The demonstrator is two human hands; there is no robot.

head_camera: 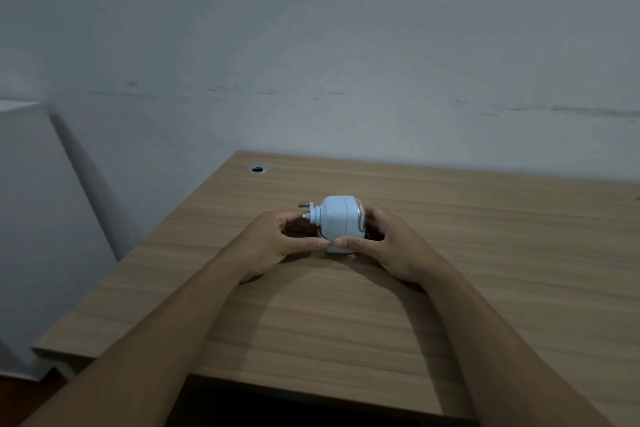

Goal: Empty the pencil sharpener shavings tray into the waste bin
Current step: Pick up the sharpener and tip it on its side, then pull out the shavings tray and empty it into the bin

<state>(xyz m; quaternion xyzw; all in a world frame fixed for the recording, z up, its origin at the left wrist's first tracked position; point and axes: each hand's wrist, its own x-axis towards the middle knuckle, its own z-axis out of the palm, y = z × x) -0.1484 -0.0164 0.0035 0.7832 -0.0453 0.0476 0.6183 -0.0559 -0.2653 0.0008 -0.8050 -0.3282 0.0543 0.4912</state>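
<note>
A small pale blue pencil sharpener [337, 222] stands on the wooden desk [485, 253], its crank stub pointing left. My left hand [277, 243] cups its left side with the thumb pressed against the lower front. On the other side my right hand [384, 243] wraps around it, thumb meeting the left thumb at the base. A clear part shows at the sharpener's right end. The shavings tray is hidden behind my thumbs. No waste bin is in view.
The desk runs against a pale wall, and a round cable hole [257, 169] sits near its back left corner. A white panel [41, 218] stands to the left of the desk. The desk's front edge is near my elbows.
</note>
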